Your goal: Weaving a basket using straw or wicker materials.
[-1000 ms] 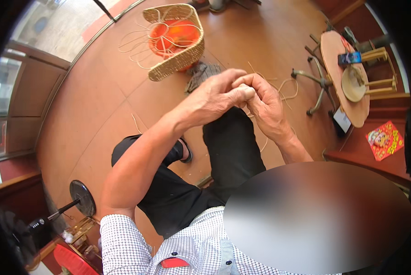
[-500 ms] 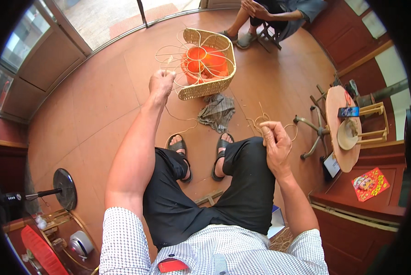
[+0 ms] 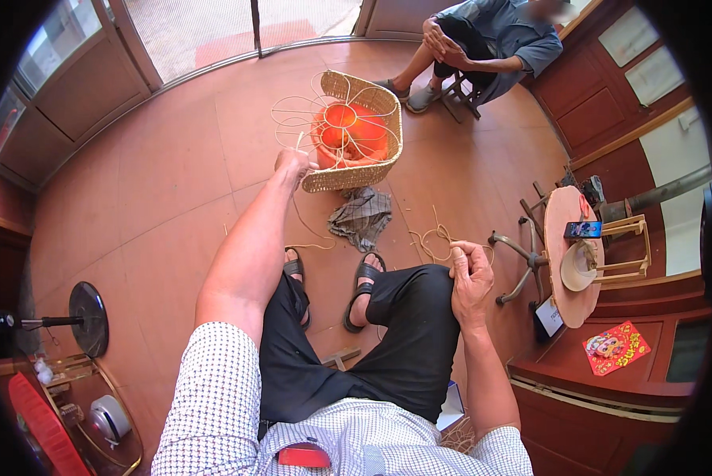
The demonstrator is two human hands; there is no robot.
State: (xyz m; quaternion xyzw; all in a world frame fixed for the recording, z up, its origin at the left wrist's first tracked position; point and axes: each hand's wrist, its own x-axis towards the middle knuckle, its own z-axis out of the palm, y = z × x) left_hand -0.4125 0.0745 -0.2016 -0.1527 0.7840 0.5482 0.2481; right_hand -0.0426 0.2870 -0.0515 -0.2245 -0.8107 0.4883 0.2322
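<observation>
My left hand (image 3: 294, 164) is closed at the near left end of a half-woven basket (image 3: 392, 151) with bare, petal-shaped wire loops (image 3: 292, 119). A thin tan cord (image 3: 312, 230) runs down from this hand to the floor, and a pale tip pokes up above its fingers. Whether the hand also grips the wire cannot be told. An orange-red bucket (image 3: 376, 131) shows through the loops. By my right knee, my right hand (image 3: 473, 282) pinches a loose, looping length of tan cord (image 3: 435, 236).
A crumpled grey cloth (image 3: 361, 218) lies between the basket and my sandals. Another person (image 3: 483, 55) sits on a low stool at the far right. To my right, a round wooden tabletop (image 3: 566, 270) holds a phone (image 3: 583, 229) and a pale hat-like object (image 3: 578, 266). A black round base (image 3: 90, 319) stands left.
The view has shifted, showing more of the seated person. My left hand is now lower relative to the wire loops, close to the woven end. My right hand keeps its pinch by the knee.
</observation>
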